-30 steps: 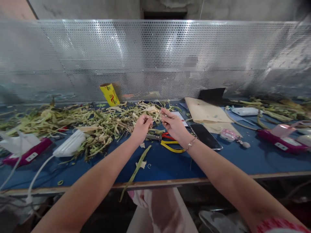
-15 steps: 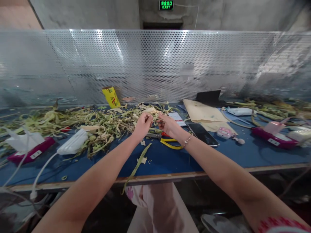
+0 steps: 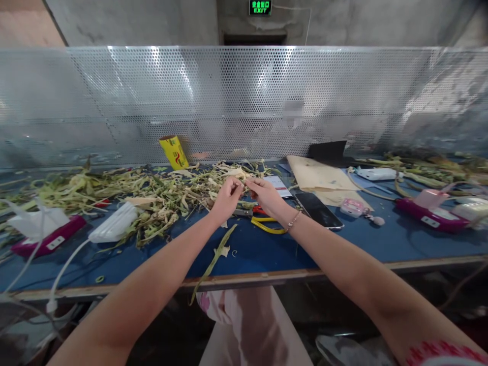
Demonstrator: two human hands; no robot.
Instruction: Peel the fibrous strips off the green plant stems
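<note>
Over the near edge of a pile of dried green and pale plant scraps [image 3: 163, 195], my left hand [image 3: 227, 197] is closed in a pinch. Fingertips of my right hand [image 3: 264, 194] are pinched together right beside it, and a bracelet circles that wrist. Whatever small bit lies between the fingers is too small to make out. Scissors with red and yellow handles [image 3: 269, 226] lie on the blue table [image 3: 267, 256] just below my hands. A long green strip [image 3: 213, 262] hangs over the table's front edge.
A yellow box [image 3: 174, 152] stands at the back. To the right are a black phone [image 3: 319, 211], brown paper [image 3: 320, 175], a pink case [image 3: 352, 207] and a purple power strip [image 3: 430, 216]. Leftward lie a white charger [image 3: 114, 223] and another purple strip [image 3: 49, 236]. A perforated metal screen [image 3: 244, 101] rises behind.
My right hand's fingers have drawn together into a pinch and moved slightly left. My left hand has shifted slightly right, so the fingertips are closer together.
</note>
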